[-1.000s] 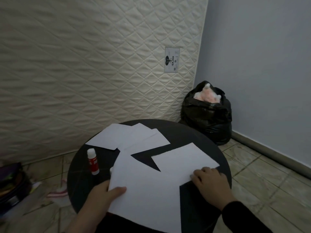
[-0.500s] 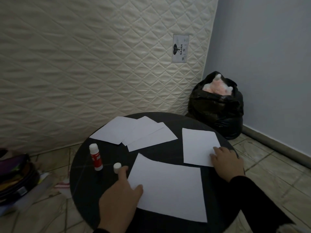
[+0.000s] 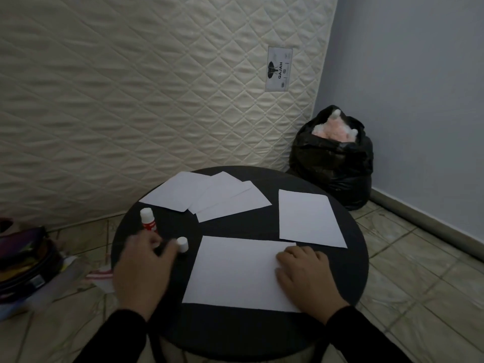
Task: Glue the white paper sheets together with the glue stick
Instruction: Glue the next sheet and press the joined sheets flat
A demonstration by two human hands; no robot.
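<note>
Round black bench (image 3: 348, 260), seen from above and in front. Dim light.

Glue stick (image 3: 148, 220): upright at the bench's 9 o'clock edge, white top, red label. Left hand (image 3: 142, 268) reaches to its base; fingers curled toward the lower body, but blur hides whether they grasp it — cannot tell. Small white cap (image 3: 182, 244) stands just beside the left hand's fingertips, at their 3 o'clock.

Large white sheet (image 3: 235, 273): flat at the bench's 6 o'clock half, long side across. Right hand (image 3: 305, 276) rests on its right end, palm down, fingers loosely bent, pressing the paper, grasping nothing.

Second sheet (image 3: 307, 218): at 2 o'clock, apart from the large sheet, its near corner close to the right hand's knuckles.

Fan of three overlapping sheets (image 3: 209, 196): at 11 to 12 o'clock, behind the glue stick.

Both forearms in dark sleeves.

Surroundings: quilted cream mattress (image 3: 131, 100) upright behind the bench; black plastic bag (image 3: 332, 166) with pink and white stuffing at 1 o'clock on the tiled floor; dark bag (image 3: 23, 260) on the floor at 9 o'clock.
</note>
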